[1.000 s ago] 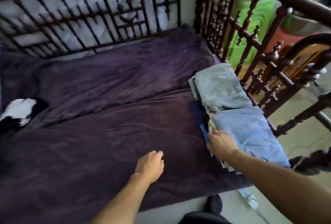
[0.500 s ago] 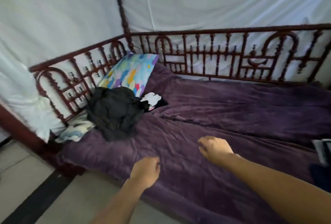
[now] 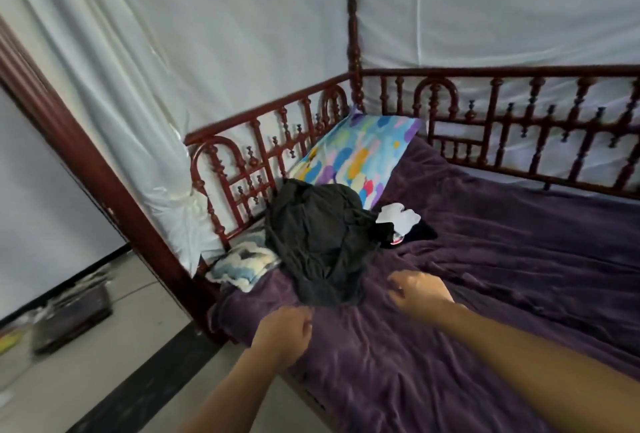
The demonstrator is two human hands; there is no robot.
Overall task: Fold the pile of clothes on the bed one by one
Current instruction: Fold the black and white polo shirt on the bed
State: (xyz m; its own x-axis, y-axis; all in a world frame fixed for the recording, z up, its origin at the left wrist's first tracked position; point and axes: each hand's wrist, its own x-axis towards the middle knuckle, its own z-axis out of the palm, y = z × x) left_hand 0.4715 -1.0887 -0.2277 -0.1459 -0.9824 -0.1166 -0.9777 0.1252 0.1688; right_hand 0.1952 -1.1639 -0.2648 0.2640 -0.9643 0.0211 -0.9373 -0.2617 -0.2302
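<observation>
The pile of dark grey crumpled clothes (image 3: pixel 318 238) lies at the left end of the bed, on the purple velvet-like blanket (image 3: pixel 502 276), and its upper part leans against a colourful pillow with blue, yellow and violet patches (image 3: pixel 360 155). In the head view we see our left hand (image 3: pixel 284 332) just below the lower edge of the pile, near the bed's front edge; its fingers are loosely curled and it holds nothing. Our right hand (image 3: pixel 420 294) is just beside the pile on its right side, low over the blanket, with the fingers relaxed and a little spread, and it holds nothing too. We cannot tell if this hand touches the blanket. A small white and black garment (image 3: pixel 398 219) sits at the right side of the pile, beside the pillow. A pale cushion with blue marks (image 3: pixel 242 264) lies between the pile and the dark red carved wooden railing (image 3: pixel 263 162). Behind the railing hangs a white curtain (image 3: pixel 207 51). On the floor at the left stands a blurred dark box (image 3: pixel 72 314)
</observation>
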